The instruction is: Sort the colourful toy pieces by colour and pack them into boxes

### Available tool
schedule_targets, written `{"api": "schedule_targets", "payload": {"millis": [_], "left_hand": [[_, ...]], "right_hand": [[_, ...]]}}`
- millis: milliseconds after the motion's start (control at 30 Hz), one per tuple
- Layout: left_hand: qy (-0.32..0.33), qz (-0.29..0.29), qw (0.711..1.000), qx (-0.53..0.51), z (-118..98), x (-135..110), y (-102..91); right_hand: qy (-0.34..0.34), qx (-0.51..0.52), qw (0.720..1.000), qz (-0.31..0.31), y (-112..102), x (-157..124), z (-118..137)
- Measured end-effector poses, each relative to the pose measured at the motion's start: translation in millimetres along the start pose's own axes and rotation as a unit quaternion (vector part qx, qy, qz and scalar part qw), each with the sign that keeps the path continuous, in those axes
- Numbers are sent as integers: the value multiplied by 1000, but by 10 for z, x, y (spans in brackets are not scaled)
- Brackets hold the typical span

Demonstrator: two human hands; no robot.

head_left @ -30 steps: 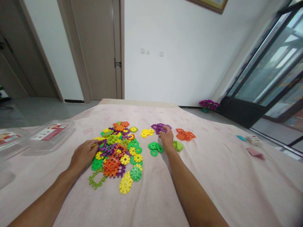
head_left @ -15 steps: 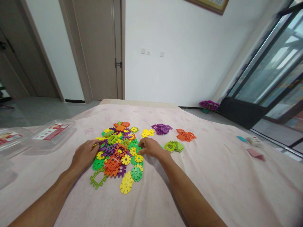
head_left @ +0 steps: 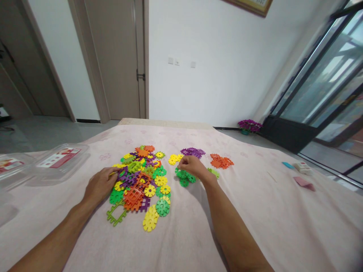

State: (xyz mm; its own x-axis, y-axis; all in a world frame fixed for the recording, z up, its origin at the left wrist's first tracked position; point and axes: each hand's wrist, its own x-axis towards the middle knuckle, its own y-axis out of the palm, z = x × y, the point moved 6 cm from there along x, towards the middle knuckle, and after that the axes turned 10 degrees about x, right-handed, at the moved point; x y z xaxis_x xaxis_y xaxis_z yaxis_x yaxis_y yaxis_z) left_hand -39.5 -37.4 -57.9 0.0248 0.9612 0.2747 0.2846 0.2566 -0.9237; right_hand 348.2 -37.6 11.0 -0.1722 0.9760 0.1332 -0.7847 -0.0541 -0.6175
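A mixed heap of plastic snowflake pieces (head_left: 140,177) in yellow, green, purple and orange lies on the pink cloth (head_left: 181,234). My left hand (head_left: 100,185) rests curled at the heap's left edge, fingertips touching pieces. My right hand (head_left: 193,167) hovers with fingers pinched over a small dark green group (head_left: 184,176); what it holds is hidden. Sorted groups sit nearby: yellow (head_left: 173,158), purple (head_left: 193,152), orange (head_left: 221,161) and light green (head_left: 213,172).
Two clear plastic boxes (head_left: 61,158) stand at the left edge of the cloth. Small items, one blue (head_left: 288,165), one white (head_left: 302,167), one pink (head_left: 304,183), lie at the far right. A door, a wall and glass sliding doors stand behind.
My right hand went from the purple group to the heap's right edge, then back right to the dark green group. My left hand stayed put.
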Motion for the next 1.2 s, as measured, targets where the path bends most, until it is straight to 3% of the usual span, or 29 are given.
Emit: {"api": "schedule_targets", "payload": {"millis": [100, 200, 500, 733, 967, 1200], "left_hand": [[1, -3, 1000, 1, -5, -4, -4], [-1, -5, 1000, 0, -5, -10, -8], [-2, -1, 1000, -3, 22, 8, 21], [-8, 10, 1000, -1, 34, 12, 45], [2, 2, 1000, -3, 38, 22, 58], [1, -8, 1000, 1, 55, 24, 63]], "right_hand": [[25, -58, 998, -2, -141, -34, -60], [23, -128, 991, -15, -139, -35, -12], [-90, -224, 970, 14, 641, -32, 284], [-130, -261, 956, 44, 923, -16, 262], [-114, -279, 951, 66, 929, -6, 299], [-89, -337, 937, 35, 856, -34, 334]]}}
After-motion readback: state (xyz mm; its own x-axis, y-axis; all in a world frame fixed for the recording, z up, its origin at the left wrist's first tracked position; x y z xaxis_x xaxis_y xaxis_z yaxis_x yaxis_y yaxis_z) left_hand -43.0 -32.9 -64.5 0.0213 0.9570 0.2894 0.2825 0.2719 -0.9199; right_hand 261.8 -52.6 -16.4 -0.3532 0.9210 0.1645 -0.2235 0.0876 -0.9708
